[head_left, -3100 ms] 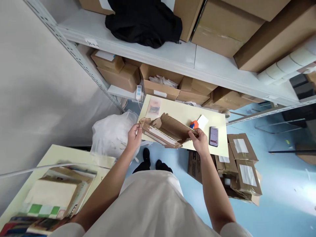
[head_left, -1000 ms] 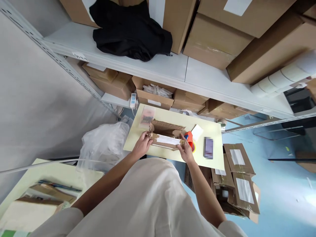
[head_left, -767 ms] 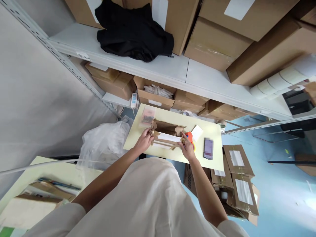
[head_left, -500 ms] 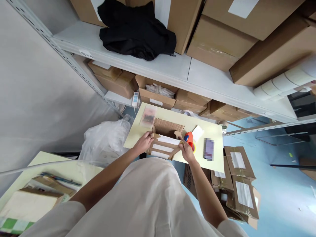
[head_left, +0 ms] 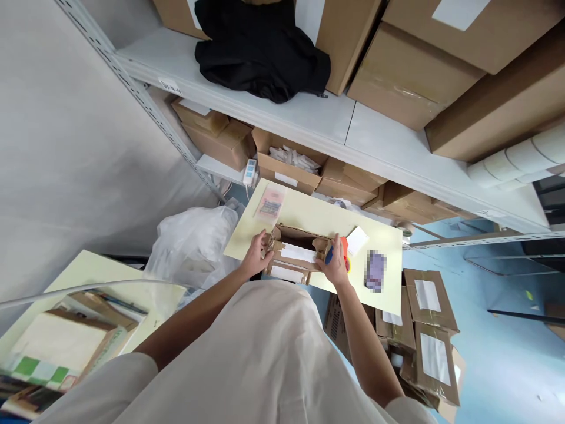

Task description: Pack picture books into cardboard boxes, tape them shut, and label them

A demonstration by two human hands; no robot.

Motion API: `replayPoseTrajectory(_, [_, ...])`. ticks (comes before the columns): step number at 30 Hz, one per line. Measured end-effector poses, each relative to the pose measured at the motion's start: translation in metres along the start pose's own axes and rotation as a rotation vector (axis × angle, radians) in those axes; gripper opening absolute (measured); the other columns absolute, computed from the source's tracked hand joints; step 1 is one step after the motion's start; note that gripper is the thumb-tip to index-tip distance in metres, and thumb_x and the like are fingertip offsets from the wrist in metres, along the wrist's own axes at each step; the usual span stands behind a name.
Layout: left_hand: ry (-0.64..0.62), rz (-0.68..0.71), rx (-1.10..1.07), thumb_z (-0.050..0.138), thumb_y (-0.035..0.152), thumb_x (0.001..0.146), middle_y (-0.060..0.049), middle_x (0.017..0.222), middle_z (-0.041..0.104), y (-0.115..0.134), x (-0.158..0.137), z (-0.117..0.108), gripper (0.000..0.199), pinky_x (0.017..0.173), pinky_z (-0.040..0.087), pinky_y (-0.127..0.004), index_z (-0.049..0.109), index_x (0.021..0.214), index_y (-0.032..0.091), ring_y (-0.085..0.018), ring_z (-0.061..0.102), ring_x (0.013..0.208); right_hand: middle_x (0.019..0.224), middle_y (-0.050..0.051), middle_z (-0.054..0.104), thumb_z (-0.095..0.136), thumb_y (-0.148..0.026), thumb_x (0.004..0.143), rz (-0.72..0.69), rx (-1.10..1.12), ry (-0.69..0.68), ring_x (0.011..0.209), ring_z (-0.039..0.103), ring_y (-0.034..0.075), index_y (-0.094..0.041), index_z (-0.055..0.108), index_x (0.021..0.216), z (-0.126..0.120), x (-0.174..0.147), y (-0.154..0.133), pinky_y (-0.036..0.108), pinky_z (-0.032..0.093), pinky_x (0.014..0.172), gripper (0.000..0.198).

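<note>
A small open cardboard box [head_left: 315, 266] with white labels on its front sits at the near edge of the pale yellow table [head_left: 309, 209]. My left hand [head_left: 256, 257] grips its left end, thumb on the front and fingers along the side. On the right end, my right hand [head_left: 335, 266] presses its thumb to the front while its fingers reach up the side. The inside of the box is dark and I cannot make out any contents. Just right of my right hand lies an orange and blue tape dispenser [head_left: 344, 248], partly covered by my fingers.
A white card [head_left: 357, 239] and a blurred-out purple item [head_left: 375, 271] lie on the right of the table. At its left is a pinkish clear packet [head_left: 270, 203]. Shelving [head_left: 304, 126] with cartons stands behind; stacked boxes [head_left: 435, 318] sit right, a plastic bag [head_left: 194, 241] left.
The raised front flap of the box has folded inward and down. My right fingers have moved from the flap's corner to the box's right side. The camera view has shifted slightly.
</note>
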State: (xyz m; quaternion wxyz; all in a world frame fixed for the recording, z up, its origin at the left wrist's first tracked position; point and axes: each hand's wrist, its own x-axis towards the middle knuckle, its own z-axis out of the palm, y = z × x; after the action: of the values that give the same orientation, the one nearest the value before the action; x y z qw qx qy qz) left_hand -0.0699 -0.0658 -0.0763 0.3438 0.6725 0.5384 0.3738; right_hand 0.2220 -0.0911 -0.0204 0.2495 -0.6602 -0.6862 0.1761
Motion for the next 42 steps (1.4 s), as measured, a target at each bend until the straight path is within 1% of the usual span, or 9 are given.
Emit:
replayPoseTrajectory(3, [-0.005, 0.003, 0.03, 0.061, 0.024, 0.078, -0.015, 0.132, 0.041, 0.003, 0.002, -0.004, 0.086, 0.085, 0.054, -0.042, 0.012, 0.149, 0.025, -0.023, 0.056, 0.106, 0.14, 0.017, 0.043, 0.058, -0.035, 0.084, -0.04, 0.042, -0.067, 0.131, 0.044, 0.029, -0.019, 0.037, 0.143, -0.002, 0.001, 0.0, 0.049, 0.042, 0.105, 0.065])
replayPoseTrajectory(6, [-0.08, 0.046, 0.096, 0.059, 0.022, 0.078, -0.017, 0.137, 0.038, 0.012, 0.009, -0.012, 0.086, 0.096, 0.049, -0.045, 0.012, 0.15, 0.022, -0.027, 0.05, 0.12, 0.141, 0.017, 0.042, 0.05, -0.036, 0.089, -0.039, 0.022, -0.067, 0.133, 0.041, 0.031, -0.02, 0.051, 0.132, 0.007, -0.006, -0.002, 0.053, 0.039, 0.107, 0.046])
replayPoseTrajectory(14, [-0.225, 0.119, 0.221, 0.052, 0.018, 0.082, -0.019, 0.15, 0.027, 0.024, 0.024, -0.018, 0.076, 0.115, 0.03, -0.047, 0.018, 0.149, 0.016, -0.03, 0.024, 0.143, 0.16, 0.017, 0.0, 0.039, -0.042, 0.095, 0.052, 0.036, -0.03, 0.148, 0.0, 0.032, -0.017, 0.007, 0.153, 0.032, -0.014, -0.009, 0.059, 0.028, 0.112, 0.071])
replayPoseTrajectory(19, [-0.281, 0.075, 0.168, 0.042, 0.018, 0.088, -0.02, 0.156, 0.019, 0.01, 0.02, 0.0, 0.084, 0.115, 0.029, -0.046, -0.014, 0.151, 0.017, -0.027, 0.018, 0.146, 0.158, 0.022, 0.014, 0.033, -0.041, 0.096, 0.154, 0.12, -0.026, 0.148, 0.009, 0.029, -0.01, -0.003, 0.152, 0.041, -0.012, -0.008, 0.054, 0.026, 0.115, 0.074])
replayPoseTrajectory(23, [-0.346, 0.134, 0.191, 0.039, 0.018, 0.09, -0.022, 0.159, 0.004, 0.006, 0.017, 0.01, 0.089, 0.116, 0.025, -0.05, -0.032, 0.144, 0.015, -0.027, 0.003, 0.147, 0.159, 0.022, 0.002, 0.039, -0.044, 0.094, 0.147, 0.126, -0.024, 0.148, -0.001, 0.031, -0.008, 0.005, 0.152, 0.045, -0.019, -0.01, 0.055, 0.025, 0.115, 0.077])
replayPoseTrajectory(29, [-0.368, 0.15, 0.431, 0.047, 0.017, 0.085, -0.027, 0.157, -0.004, 0.034, 0.024, -0.002, 0.083, 0.112, 0.019, -0.062, -0.002, 0.152, 0.008, -0.039, -0.004, 0.145, 0.159, 0.022, 0.001, 0.042, -0.049, 0.092, 0.118, 0.029, -0.013, 0.147, -0.005, 0.035, -0.007, 0.014, 0.15, 0.049, -0.031, -0.016, 0.062, 0.018, 0.114, 0.077])
replayPoseTrajectory(35, [-0.507, 0.378, 0.556, 0.055, 0.035, 0.084, -0.02, 0.157, 0.019, 0.067, 0.037, 0.008, 0.076, 0.115, 0.01, -0.06, 0.024, 0.15, 0.014, -0.037, 0.013, 0.146, 0.158, 0.024, 0.004, 0.04, -0.052, 0.092, 0.153, 0.051, -0.002, 0.147, -0.003, 0.037, -0.004, 0.02, 0.148, 0.059, -0.028, -0.032, 0.062, 0.017, 0.114, 0.076])
replayPoseTrajectory(38, [-0.538, 0.368, 0.598, 0.057, 0.048, 0.083, -0.019, 0.155, 0.026, 0.065, 0.041, 0.016, 0.08, 0.116, 0.011, -0.056, 0.027, 0.149, 0.013, -0.035, 0.02, 0.145, 0.157, 0.021, 0.015, 0.038, -0.054, 0.092, 0.178, 0.142, 0.008, 0.147, 0.011, 0.033, -0.011, 0.024, 0.147, 0.052, -0.027, -0.02, 0.055, 0.025, 0.113, 0.071])
replayPoseTrajectory(42, [-0.547, 0.377, 0.646, 0.055, 0.046, 0.086, -0.018, 0.155, 0.027, 0.055, 0.042, 0.018, 0.076, 0.117, 0.012, -0.052, 0.029, 0.148, 0.013, -0.032, 0.02, 0.145, 0.132, 0.02, 0.051, 0.035, -0.052, 0.092, 0.395, 0.148, 0.199, 0.131, 0.041, 0.032, -0.015, 0.047, 0.128, 0.032, -0.028, 0.019, 0.055, 0.035, 0.105, 0.053])
